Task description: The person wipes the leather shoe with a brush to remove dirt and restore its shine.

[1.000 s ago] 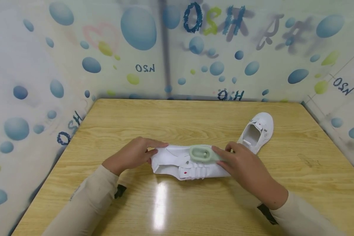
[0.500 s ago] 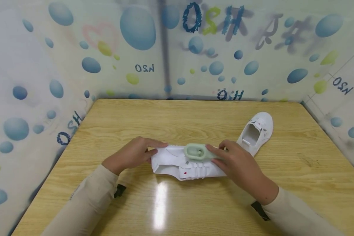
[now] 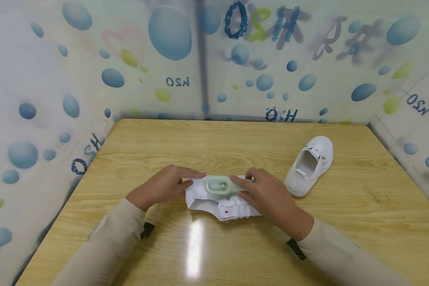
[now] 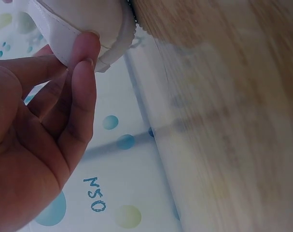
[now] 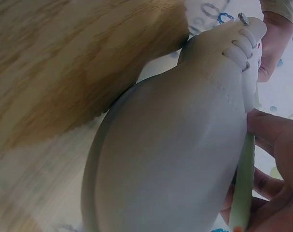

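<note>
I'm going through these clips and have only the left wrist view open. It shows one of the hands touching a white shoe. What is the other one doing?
Observer: The right hand holds a pale green tool over the side of the white shoe.
Operator: I can't see a matching shoe from here. Is there one?
Observer: Yes, the head view shows a second shoe on the table, to the right and farther from the person.
Operator: And can you see the laces on the shoe being held?
Observer: Yes, white laces show on its near side, just left of the right hand.
</note>
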Tool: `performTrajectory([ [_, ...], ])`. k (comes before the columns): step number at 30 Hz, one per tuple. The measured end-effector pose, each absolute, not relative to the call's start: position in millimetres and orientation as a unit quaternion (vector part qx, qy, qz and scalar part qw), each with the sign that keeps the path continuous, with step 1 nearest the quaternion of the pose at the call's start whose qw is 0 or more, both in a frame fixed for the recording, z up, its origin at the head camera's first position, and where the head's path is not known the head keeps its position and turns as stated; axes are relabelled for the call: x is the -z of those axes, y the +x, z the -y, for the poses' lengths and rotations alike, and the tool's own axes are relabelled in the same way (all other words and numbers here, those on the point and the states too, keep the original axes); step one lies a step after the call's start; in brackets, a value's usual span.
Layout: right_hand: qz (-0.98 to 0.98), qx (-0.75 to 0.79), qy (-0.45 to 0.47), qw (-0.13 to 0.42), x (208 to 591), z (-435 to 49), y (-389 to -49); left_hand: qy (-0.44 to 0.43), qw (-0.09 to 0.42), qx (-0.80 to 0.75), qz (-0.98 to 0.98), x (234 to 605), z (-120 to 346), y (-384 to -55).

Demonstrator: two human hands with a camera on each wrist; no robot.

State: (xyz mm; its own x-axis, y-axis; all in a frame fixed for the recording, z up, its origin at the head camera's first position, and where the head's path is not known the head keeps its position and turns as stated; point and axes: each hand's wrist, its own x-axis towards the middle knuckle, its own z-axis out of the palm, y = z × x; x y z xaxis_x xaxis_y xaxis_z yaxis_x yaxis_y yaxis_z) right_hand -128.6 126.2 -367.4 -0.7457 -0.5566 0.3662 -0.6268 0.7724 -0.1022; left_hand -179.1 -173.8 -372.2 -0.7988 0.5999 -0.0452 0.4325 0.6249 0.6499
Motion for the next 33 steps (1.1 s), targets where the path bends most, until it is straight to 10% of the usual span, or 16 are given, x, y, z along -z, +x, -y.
performTrajectory([
  [33,0.909,-0.183,0.284,0.243,367,-188,-112,0.274,0.156,-0.317,-0.895,374,170,-181],
])
